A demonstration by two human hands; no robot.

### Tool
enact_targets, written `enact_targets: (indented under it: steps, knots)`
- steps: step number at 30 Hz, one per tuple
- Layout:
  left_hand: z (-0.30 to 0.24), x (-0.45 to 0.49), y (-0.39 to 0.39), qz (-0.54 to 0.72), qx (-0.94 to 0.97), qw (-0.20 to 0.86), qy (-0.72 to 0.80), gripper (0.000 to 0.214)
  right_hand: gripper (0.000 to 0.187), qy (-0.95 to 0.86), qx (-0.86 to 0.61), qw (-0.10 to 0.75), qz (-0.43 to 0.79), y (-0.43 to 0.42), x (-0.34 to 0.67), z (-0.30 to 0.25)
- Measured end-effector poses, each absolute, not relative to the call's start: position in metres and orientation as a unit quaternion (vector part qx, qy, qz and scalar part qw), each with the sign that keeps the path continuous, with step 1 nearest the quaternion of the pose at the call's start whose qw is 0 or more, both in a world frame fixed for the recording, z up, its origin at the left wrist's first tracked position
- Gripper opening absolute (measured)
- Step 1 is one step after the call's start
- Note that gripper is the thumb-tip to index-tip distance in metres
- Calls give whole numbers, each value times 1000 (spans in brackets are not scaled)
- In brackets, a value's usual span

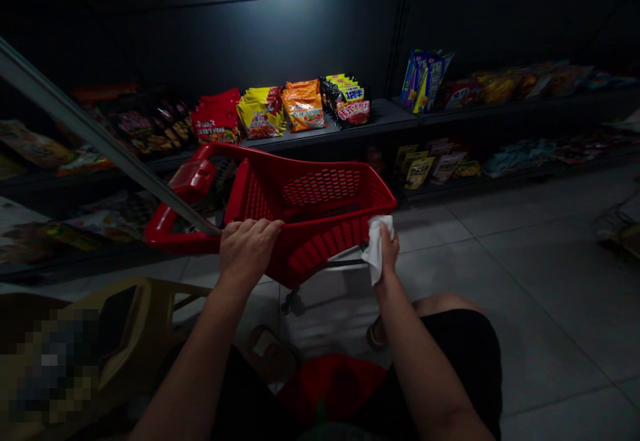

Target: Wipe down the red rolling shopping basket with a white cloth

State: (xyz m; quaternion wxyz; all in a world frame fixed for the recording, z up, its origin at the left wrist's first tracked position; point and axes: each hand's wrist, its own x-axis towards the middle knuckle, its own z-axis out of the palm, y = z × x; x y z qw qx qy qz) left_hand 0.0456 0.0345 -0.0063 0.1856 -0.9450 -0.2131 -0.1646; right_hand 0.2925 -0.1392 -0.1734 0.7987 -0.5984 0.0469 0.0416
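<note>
Before a dark shelf, a red cart is standing sideways on the tiled floor, its handle pointing left. The left hand is gripping the near rim close to the handle, fingers curling over the edge. At the other end, the right hand is half closing round a white cloth, pinching it between thumb and fingers and holding it against the cart's near front corner. A grey pole is slanting down from the upper left towards the left hand; whether they are touching, I cannot tell. Red, yellow, orange and black packets are lining the shelf behind the cart, with blue packets standing farther right. At lower left, a yellowish stool is bearing a dark flat object.
</note>
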Motion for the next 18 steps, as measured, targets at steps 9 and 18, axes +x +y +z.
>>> enact_targets:
  steps: [9, 18]
  knots:
    - [-12, 33, 36, -179, -944, 184, -209, 31, 54, 26, -626, 779, -20, -140, 311, -207]
    - [-11, 26, 36, -183, -941, 203, -199, 32, 44, -4, -649, 759, -62, -144, 315, -212]
